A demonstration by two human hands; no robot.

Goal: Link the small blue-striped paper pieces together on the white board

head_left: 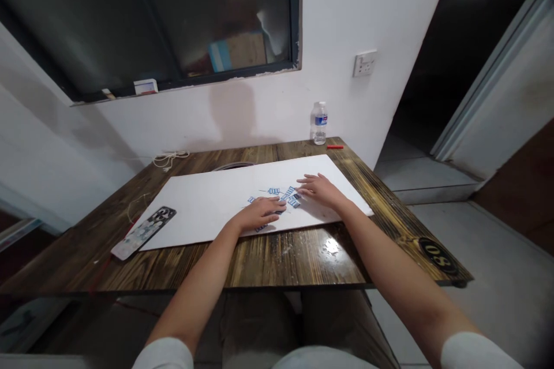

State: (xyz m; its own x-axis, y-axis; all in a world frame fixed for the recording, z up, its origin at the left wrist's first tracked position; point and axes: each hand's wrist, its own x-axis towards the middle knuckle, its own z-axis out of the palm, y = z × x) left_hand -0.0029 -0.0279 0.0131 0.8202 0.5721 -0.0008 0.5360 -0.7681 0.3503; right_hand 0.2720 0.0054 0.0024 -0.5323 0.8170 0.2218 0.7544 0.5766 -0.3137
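One phone [143,233] in a patterned case at far left, flat on a dark scorched-wood table [268,259], just beside a large white board [203,207]. Behind it, near the table's back edge, a loose coil of white cord [170,158]. On the board, left of centre, the left hand [257,213]: open, palm down, fingers together, gripping nothing. Under and beyond those fingers, small blue components [273,191] with thin wire leads, in a loose scatter at odd angles, none in rows or stacks, some partly hidden by the hand, one near the board's front edge. Just right, the right hand [318,191]: open as well, fingers spread, empty, fingertips at the scatter's edge. Farther right, at the table's back corner, an upright plastic water bottle [319,123] and, lying near it, a red pen [334,147]. Above, on the wall, a wall socket [365,63].
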